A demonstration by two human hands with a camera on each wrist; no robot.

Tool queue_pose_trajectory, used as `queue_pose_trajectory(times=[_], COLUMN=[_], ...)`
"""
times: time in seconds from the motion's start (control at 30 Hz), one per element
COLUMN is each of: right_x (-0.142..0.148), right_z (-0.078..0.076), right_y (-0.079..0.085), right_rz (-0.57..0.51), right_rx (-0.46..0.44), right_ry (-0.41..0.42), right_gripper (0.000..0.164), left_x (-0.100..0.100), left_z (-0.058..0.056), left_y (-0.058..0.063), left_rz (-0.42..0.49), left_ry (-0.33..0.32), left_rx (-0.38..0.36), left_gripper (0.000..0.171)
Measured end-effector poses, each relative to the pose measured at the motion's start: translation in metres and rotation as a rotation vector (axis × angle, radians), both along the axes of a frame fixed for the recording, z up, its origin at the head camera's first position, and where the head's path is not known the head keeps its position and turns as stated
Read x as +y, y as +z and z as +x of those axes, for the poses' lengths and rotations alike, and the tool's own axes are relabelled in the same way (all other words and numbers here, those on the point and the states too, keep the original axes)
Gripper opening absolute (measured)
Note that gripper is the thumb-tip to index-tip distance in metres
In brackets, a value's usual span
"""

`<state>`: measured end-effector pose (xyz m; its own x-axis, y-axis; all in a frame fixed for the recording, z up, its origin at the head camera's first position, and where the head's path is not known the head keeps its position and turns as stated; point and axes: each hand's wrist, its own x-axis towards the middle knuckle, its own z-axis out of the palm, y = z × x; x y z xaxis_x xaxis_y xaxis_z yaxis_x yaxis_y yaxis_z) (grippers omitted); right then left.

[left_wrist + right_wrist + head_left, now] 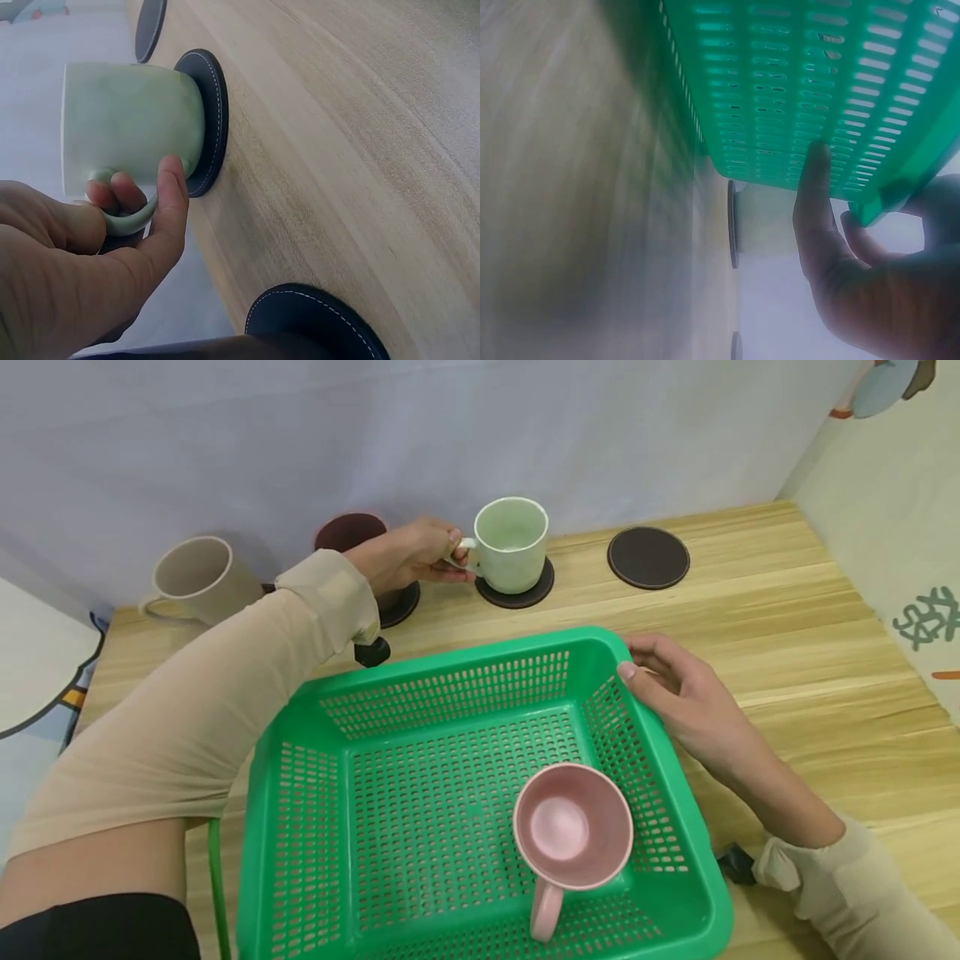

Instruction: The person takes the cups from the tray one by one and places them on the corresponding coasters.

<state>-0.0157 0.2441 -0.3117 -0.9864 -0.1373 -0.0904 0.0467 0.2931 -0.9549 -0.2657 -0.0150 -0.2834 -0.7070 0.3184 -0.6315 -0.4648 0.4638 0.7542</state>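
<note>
My left hand [420, 553] pinches the handle of a pale green mug [513, 547], fingers curled through the loop in the left wrist view. The mug stands upright on a round dark coaster [212, 112] with a stitched edge. At the upper right corner of a green perforated plastic basket [465, 814], my right hand [686, 702] grips the rim, thumb on top; one finger [815, 195] lies along the outer wall in the right wrist view. A pink mug [573, 827] sits inside the basket towards its right side, opening up and handle towards me.
A bare dark coaster [648, 557] lies right of the green mug. Left of it are a dark red mug [349, 531], partly hidden by my left arm, and a beige mug [202, 578] at the far left. A pale cloth [420, 435] hangs behind the wooden table [795, 635].
</note>
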Motion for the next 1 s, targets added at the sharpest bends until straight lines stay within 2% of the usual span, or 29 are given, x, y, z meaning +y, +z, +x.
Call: queue_pose_trajectory(times=[0.73, 0.83, 1.0], right_x=[0.0009, 0.0020, 0.0037], right_z=[-0.0043, -0.0058, -0.0079], right_y=[0.0009, 0.0006, -0.0007], right_rz=[0.005, 0.012, 0.007], right_rx=[0.015, 0.017, 0.017], right_ry=[0.016, 0.015, 0.011], right_gripper=[0.037, 0.037, 0.037], left_x=[-0.0058, -0.0048, -0.0029], left_z=[-0.0008, -0.0007, -0.0008], left_y=[-0.0036, -0.0028, 0.0051], left_rz=[0.019, 0.005, -0.031], left_ry=[-0.045, -0.085, -0.194], left_rx=[0.077, 0.100, 0.104], left_gripper=[0.029, 0.032, 0.038])
